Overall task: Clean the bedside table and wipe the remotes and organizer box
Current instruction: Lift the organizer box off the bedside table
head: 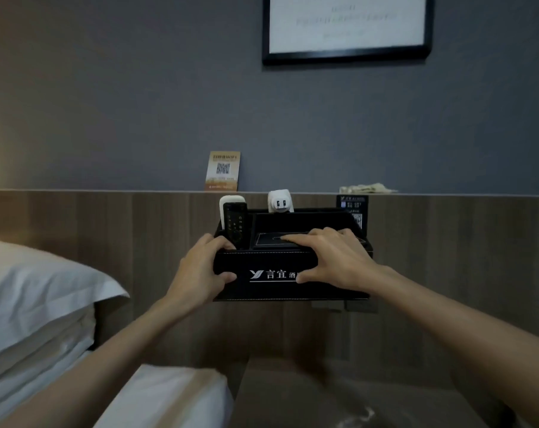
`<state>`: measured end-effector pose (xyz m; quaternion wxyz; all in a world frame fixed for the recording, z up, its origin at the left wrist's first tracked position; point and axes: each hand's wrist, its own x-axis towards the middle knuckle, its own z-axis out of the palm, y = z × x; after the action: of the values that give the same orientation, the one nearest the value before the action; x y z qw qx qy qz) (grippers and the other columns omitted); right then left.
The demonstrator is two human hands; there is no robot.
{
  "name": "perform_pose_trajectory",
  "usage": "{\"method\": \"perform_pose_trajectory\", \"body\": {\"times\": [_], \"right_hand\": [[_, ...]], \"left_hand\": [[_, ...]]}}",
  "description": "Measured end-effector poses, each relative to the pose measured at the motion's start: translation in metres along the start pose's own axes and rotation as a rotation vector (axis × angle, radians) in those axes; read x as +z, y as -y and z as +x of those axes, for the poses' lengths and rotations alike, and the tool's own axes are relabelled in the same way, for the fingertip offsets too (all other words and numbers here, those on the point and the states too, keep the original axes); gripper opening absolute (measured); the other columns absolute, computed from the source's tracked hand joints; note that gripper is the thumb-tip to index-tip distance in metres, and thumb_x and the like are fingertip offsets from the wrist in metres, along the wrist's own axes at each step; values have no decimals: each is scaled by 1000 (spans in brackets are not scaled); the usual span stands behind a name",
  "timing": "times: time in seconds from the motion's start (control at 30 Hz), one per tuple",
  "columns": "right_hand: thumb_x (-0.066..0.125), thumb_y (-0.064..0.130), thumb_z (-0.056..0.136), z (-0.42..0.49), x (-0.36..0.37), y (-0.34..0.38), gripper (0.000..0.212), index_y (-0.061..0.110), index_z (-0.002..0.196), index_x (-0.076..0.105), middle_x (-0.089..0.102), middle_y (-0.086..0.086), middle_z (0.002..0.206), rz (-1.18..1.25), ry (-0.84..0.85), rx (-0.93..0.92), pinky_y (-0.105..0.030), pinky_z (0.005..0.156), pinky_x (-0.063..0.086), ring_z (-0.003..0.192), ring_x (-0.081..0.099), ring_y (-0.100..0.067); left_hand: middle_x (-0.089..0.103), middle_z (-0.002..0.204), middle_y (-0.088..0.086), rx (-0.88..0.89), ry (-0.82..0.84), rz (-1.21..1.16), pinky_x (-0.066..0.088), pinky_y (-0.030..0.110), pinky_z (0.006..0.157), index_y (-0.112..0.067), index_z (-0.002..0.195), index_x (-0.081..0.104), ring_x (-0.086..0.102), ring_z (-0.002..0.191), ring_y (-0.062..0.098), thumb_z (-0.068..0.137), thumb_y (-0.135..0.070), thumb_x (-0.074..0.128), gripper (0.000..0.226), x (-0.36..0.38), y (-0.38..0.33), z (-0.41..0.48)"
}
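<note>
While our left hand [200,270] and right hand [333,261] grip the box [274,288], remotes [235,223] inside, we judge the table [324,396] and all wiping undone.

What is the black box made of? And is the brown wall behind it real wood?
The black box looks like leather or fake leather over a stiff shell: matte, with pale stitching along its edges. The brown wall panel looks like wood or wood-print laminate: straight grain streaks and vertical seams show, but the picture is too dim to tell which.
</note>
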<state>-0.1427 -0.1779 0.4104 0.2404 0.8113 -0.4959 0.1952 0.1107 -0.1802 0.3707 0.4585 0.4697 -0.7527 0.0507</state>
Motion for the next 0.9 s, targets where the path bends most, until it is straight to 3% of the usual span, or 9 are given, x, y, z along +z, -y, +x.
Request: {"method": "perform_pose_trajectory", "body": {"times": [0.5,0.9], "right_hand": [[73,55,75,110,-69,-46,80,46,144,34,59,6,117,-65,-222,0,-43,99,33,113,53,-18],[74,49,77,163,-54,-71,78,44,144,35,57,6,129,-52,-228,59,-47,104,28,124,48,-19]], "left_hand": [[45,99,-8,113,-122,24,33,22,80,-20,102,56,46,94,11,74,-7,78,38,-37,-5,150],[49,109,1,92,-130,-1,39,28,92,-16,108,58,47,109,20,73,-4,79,42,-14,20,220]]}}
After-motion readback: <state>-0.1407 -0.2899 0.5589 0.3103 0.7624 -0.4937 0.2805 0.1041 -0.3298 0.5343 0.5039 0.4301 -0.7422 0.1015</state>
